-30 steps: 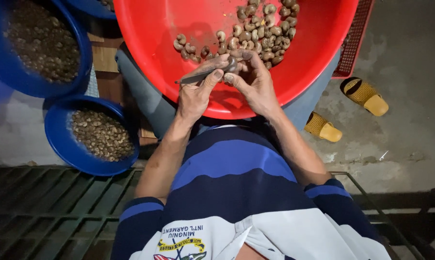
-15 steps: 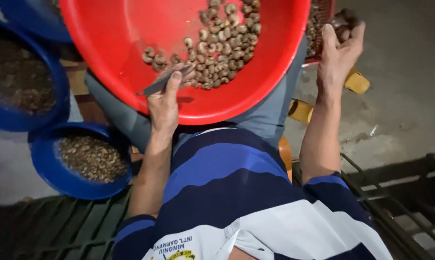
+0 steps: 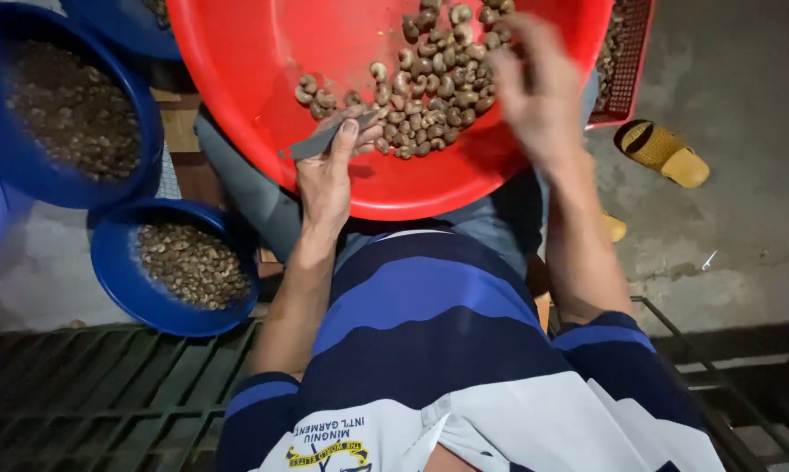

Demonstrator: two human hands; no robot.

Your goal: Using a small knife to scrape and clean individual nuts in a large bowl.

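Cashew nuts (image 3: 429, 96), pale brown and curved, lie heaped in the big round red plastic basin (image 3: 237, 79) that rests across the person's lap, gathered toward its middle and far side. Nearest the body, at the basin's near rim, the left hand (image 3: 329, 175) sits with its fingers closed around a small flat grey metal blade (image 3: 316, 142), thumb pressed along it, the blade's tip pointing left across the bare red floor of the basin and the knuckles touching the edge of the nut heap. To the right of that, above the same heap, the right hand (image 3: 539, 92) hovers blurred, fingers loosely spread and curled downward; whether it holds a nut I cannot tell. Left of the basin, a small round blue plastic bowl (image 3: 119, 280) holds brownish shell scraps, and beyond it a larger blue plastic tub (image 3: 145, 131) holds darker bits. Right of the basin, a red slatted plastic crate (image 3: 635, 61) shows more nuts, and a yellow rubber sandal (image 3: 661, 153) lies on the grey concrete floor (image 3: 735, 245).
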